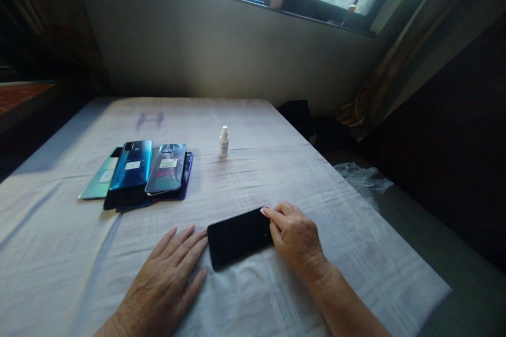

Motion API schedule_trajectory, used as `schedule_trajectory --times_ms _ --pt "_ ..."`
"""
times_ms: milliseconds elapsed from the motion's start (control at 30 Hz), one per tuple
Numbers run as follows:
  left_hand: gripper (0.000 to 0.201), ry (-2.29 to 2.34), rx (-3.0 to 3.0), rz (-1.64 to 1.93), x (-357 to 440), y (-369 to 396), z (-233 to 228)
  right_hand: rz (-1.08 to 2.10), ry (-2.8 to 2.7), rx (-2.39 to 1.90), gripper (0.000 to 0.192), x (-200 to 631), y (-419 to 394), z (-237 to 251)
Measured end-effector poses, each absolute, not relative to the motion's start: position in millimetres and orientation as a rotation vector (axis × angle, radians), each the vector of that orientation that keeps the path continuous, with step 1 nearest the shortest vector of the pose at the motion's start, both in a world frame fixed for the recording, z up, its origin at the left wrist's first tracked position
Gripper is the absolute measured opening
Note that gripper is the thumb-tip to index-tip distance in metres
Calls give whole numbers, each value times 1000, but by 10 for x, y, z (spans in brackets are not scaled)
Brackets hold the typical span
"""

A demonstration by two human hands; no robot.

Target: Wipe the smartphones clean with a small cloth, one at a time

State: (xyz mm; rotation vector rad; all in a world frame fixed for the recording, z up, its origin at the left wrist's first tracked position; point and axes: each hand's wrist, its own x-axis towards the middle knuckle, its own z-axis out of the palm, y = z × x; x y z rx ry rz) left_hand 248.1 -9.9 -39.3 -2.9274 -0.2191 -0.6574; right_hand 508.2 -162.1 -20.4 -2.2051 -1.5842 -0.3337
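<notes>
A smartphone (pixel 240 238) lies with its black screen up on the cloth-covered table, its long side slightly slanted. My left hand (pixel 168 274) rests flat with fingers stretched, fingertips at the phone's left end. At the other end, my right hand (pixel 298 237) has its fingers pressed together over the far right corner of the screen. A small pale pinkish piece (pixel 265 211), perhaps cloth or a pad, pokes out from under those fingertips; most of it is hidden. Beyond the phone a small white bottle (pixel 224 142) with a cap stands upright.
Several phones or back panels lie piled at the left, among them a blue one (pixel 132 166), a grey shiny one (pixel 166 168) and a light green one (pixel 100 176). Clear plastic wrap (pixel 363 179) is off the table's right edge. A wall and window are behind.
</notes>
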Motion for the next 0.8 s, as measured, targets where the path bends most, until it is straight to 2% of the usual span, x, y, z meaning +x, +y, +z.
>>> schedule_trajectory --times_ms 800 --pt "44 -215 -2945 -678 2506 -112 -374 -317 -1651 -2237 36 5002 -1575 -156"
